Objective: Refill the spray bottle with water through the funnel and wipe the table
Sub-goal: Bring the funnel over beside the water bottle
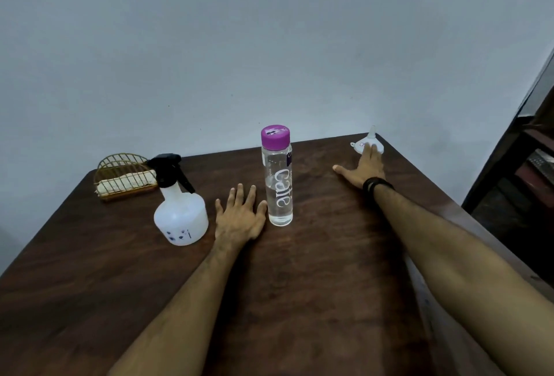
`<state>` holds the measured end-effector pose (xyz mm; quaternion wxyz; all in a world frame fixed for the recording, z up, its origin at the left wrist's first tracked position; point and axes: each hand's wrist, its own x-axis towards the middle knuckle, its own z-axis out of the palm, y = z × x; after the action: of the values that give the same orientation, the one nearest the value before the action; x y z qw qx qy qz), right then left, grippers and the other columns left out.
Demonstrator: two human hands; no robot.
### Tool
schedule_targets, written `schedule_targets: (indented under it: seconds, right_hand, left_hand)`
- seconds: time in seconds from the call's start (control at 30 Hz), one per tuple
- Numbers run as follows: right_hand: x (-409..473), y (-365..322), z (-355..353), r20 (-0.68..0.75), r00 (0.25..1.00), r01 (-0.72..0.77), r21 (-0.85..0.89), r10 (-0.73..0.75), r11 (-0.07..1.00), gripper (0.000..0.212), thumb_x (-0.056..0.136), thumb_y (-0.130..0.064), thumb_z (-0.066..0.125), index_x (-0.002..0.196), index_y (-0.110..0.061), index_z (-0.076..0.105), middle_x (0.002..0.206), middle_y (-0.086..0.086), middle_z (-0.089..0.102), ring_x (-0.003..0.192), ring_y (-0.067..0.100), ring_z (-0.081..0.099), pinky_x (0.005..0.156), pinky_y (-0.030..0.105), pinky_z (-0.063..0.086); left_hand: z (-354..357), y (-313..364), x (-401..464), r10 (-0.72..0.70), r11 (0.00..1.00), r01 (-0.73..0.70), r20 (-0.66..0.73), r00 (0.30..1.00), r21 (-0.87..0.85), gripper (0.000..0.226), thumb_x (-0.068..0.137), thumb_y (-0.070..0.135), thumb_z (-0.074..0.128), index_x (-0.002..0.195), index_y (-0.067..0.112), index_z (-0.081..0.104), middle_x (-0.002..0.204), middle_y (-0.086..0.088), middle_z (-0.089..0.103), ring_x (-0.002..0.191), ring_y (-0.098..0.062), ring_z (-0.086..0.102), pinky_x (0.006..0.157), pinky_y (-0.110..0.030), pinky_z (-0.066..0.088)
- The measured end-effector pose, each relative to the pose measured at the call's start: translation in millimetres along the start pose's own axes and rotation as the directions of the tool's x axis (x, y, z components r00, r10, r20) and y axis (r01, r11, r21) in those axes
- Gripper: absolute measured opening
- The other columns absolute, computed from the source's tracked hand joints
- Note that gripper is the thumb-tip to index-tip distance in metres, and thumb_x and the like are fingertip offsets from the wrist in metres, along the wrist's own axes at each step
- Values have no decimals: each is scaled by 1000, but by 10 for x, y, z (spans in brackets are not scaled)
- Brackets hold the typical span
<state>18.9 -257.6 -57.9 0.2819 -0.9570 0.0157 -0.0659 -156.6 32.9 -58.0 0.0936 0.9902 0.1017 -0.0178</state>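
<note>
On the dark table [314, 270], right hand [364, 170] fingers, straight, half-hide the funnel [367, 140]; left hand [239, 220] lies flat.

purple-capped water bottle [279, 178], white spray bottle [180, 214], black trigger

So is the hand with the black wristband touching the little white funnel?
Touching. In the head view, the right hand stretches flat to the far corner and its fingertips overlap the funnel base with no gap.

Spray bottle [180, 214] left of water bottle [278, 176]; funnel [368, 143] far right.
</note>
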Motion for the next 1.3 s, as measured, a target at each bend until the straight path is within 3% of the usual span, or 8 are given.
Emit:
schedule_targets:
  seconds: [0.1, 0.23, 0.33, 0.43, 0.57, 0.93, 1.2, 1.3]
  right_hand:
    - [305, 13, 1, -82, 996, -29, 99, 38, 995, 124, 69, -60, 80, 159, -24, 1, 166, 15, -2, 153, 35, 1, 123, 52, 15]
    - [627, 72, 43, -114, 993, -27, 118, 41, 993, 117, 70, -53, 82, 157, -34, 6, 165, 15, 3, 153, 35, 6, 119, 57, 17]
    - [758, 82, 77, -96, 995, -19, 43, 23, 999, 92, 78, -49, 77, 153, -33, 25, 161, 14, 18, 150, 33, 17, 116, 59, 23]
    - [733, 49, 104, -107, 994, 38, -10, -39, 999, 58, 84, -44, 71, 136, -25, 52, 147, 15, 37, 139, 34, 35, 111, 58, 32]
    - [426, -9, 117, -112, 980, 159, -44, -163, 986, 40, 89, -35, 66, 127, -24, 59, 137, 15, 39, 126, 38, 39, 99, 50, 44]
    - [-1029, -249, 3, -54, 911, 395, -166, -408, 904, 41, 86, -52, 64, 120, -30, 60, 121, 9, 44, 111, 30, 42, 90, 40, 47]
    - [-1774, -319, -36, -5, 840, 537, -123, -542, 834, 41, 86, -55, 62, 119, -32, 59, 114, 3, 43, 101, 25, 47, 87, 41, 49]
    - [-1955, -328, -58, -1, 818, 569, -139, -575, 810, 43, 85, -59, 61, 119, -34, 60, 115, 2, 44, 104, 24, 48, 92, 44, 48]
  left_hand:
    - [26, 3, 31, -8, 1000, 8, -13, 1000, 14, 65, 102, 58, 12, 160, 31, 3, 169, -2, -5, 156, -20, -5, 124, -55, -3]
    - [46, 3, 33, -9, 1000, 9, -24, 1000, 9, 65, 102, 59, 12, 160, 32, 3, 169, -1, -5, 156, -20, -5, 124, -55, -3]
    - [58, 0, 37, -7, 1000, 7, -35, 999, 9, 65, 102, 58, 13, 160, 32, 4, 169, -1, -4, 156, -20, -4, 124, -55, -2]
    - [50, 3, 31, -8, 1000, 9, -33, 999, 6, 65, 102, 58, 14, 160, 32, 5, 169, -1, -3, 156, -20, -4, 123, -54, -2]
    - [31, 9, 22, -9, 1000, 9, -31, 999, -3, 64, 102, 58, 15, 160, 32, 6, 170, -1, -2, 156, -19, -4, 123, -54, -2]
    - [-44, -21, -154, 25, 998, -27, -41, 999, -49, 67, 102, 58, 21, 160, 23, 19, 169, -8, 9, 156, -24, 5, 125, -51, 3]
    - [-7, -208, -573, 139, 988, -143, -58, 989, -64, 66, 104, 56, 27, 160, 21, 21, 168, -6, 13, 156, -21, 8, 125, -44, 5]
    - [-9, -301, -747, 176, 971, -191, -111, 978, -147, 64, 102, 53, 38, 156, 18, 33, 165, -7, 24, 154, -21, 18, 125, -40, 12]
